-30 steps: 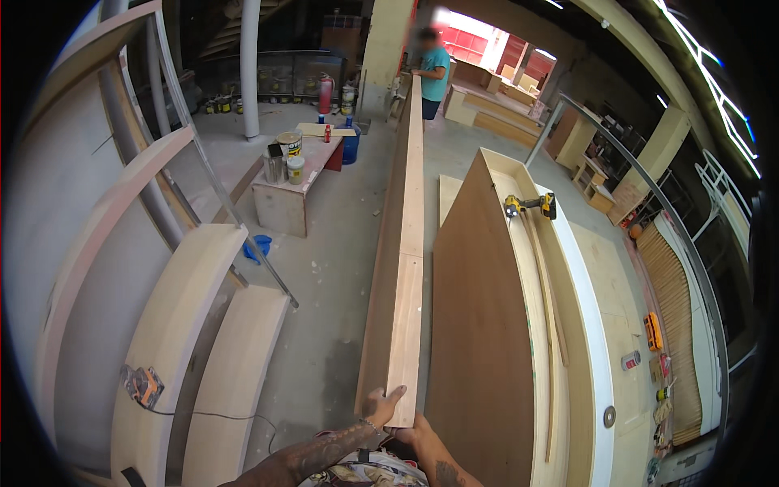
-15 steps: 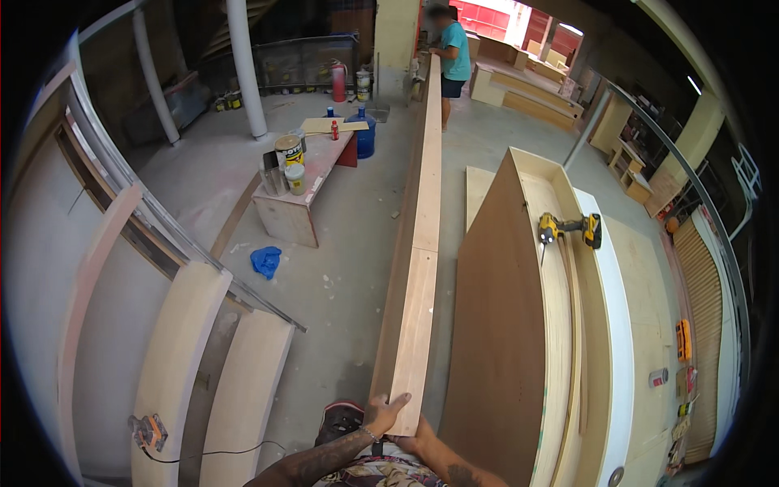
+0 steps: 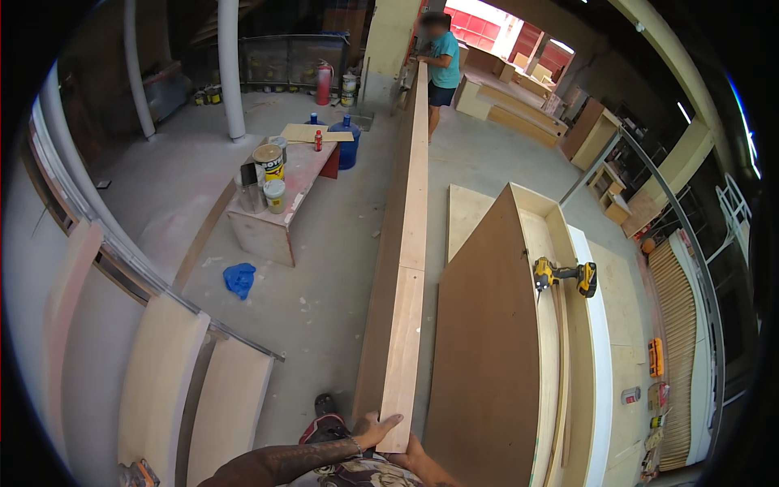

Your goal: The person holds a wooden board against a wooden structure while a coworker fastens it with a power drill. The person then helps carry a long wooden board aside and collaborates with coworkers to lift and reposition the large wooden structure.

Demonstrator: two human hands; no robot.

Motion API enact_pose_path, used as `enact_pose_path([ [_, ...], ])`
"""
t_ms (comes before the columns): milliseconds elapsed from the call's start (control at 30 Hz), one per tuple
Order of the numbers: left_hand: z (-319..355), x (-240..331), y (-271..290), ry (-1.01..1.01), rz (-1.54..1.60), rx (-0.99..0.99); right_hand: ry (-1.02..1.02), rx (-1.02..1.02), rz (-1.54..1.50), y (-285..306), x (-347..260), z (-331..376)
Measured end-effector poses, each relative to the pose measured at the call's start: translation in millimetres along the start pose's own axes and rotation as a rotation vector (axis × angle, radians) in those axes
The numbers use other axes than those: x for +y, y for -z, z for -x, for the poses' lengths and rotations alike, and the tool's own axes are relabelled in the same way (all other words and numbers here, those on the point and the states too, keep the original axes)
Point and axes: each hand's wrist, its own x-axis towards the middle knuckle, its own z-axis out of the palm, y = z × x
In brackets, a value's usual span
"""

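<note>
A long, narrow wooden box beam (image 3: 410,243) stretches from my body toward the far end of the workshop. My left hand (image 3: 375,429) grips its near end from the left, the thumb lying over the top face. On the right side of that end is my right hand (image 3: 415,456), its fingers partly hidden by the wood. At the far end a person in a teal shirt (image 3: 444,61) has hands on the beam. Right of the beam, a yellow and black cordless drill (image 3: 565,276) rests on a tall open plywood cabinet (image 3: 487,341).
To the left, a low bench (image 3: 264,231) bears paint cans (image 3: 269,162) and a small red bottle (image 3: 318,140). A blue plastic bag (image 3: 239,280) lies on the floor. Curved pale panels (image 3: 162,373) stand at lower left, a sander (image 3: 139,473) beside them. Blue water jugs (image 3: 345,142) stand behind the bench.
My view has shifted, so the bench, bag and cabinet sit lower in it. Both hands keep hold of the beam's near end. The person at the far end still holds on.
</note>
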Motion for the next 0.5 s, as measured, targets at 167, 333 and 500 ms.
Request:
enact_pose_path([
  [167, -32, -10, 14, -0.082, -0.033, 0.004, 0.026, 0.086, -0.099, -32, -8, -8],
  [333, -83, -38, 20, -0.099, 0.077, 0.036, 0.026, -0.032, -0.150, -50, -21, -43],
  [500, -87, 20, 58, 0.000, -0.024, 0.040, 0.019, 0.018, -0.230, -74, -37, -65],
])
